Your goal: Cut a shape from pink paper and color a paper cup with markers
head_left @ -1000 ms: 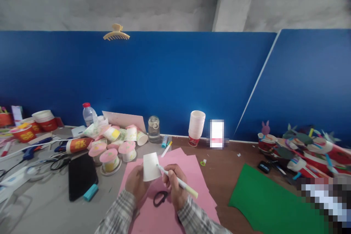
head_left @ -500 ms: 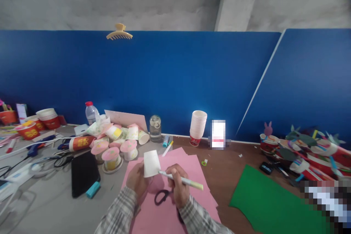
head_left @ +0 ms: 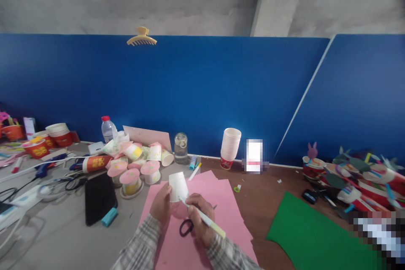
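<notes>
While the left hand [head_left: 161,203], its fingers partly hidden, is gripping a white cup [head_left: 178,185] over pink paper [head_left: 221,202], the right hand [head_left: 201,216] is pinching a marker [head_left: 209,222] at the cup, partly covering scissors [head_left: 181,228].

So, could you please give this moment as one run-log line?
left hand: holds white cup | right hand: holds marker, tip at cup | beneath: pink paper, scissors
</notes>
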Available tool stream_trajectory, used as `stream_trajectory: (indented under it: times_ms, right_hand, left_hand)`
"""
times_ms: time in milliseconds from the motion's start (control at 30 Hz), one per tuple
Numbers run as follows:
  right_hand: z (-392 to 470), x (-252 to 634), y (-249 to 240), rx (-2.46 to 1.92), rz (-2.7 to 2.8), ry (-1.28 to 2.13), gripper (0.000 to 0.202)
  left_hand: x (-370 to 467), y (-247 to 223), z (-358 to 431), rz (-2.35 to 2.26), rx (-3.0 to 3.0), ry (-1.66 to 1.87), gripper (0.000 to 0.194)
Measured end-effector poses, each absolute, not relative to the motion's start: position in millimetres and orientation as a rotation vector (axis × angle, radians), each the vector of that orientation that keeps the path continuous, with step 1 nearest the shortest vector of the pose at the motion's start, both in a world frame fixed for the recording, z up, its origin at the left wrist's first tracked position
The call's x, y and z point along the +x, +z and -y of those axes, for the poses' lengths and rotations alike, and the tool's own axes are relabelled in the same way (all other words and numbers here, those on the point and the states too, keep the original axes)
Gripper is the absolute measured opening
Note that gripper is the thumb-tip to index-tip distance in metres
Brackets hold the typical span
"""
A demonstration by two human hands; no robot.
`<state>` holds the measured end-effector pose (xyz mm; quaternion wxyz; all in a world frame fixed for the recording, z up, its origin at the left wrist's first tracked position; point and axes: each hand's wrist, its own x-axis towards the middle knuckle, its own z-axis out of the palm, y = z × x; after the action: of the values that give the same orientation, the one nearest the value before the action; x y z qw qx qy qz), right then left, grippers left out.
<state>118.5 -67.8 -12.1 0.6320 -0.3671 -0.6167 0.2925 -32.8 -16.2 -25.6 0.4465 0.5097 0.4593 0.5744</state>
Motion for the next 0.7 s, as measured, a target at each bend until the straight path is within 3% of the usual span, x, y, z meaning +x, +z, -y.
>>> stream_trajectory:
  times_ms: [433,700]
  right_hand:
    - [66.7,115.9,-15.6,-0.840,1.458,0.638,0.016]
    - [67.0,117.0,-16.5,-0.911,1.409,0.665,0.015]
  left_hand:
    - [-34.6,-28.0,14.5,-1.224,1.545,1.444,0.046]
    - [-36.4,-30.3,12.4,-1.189,1.321,1.431,0.032]
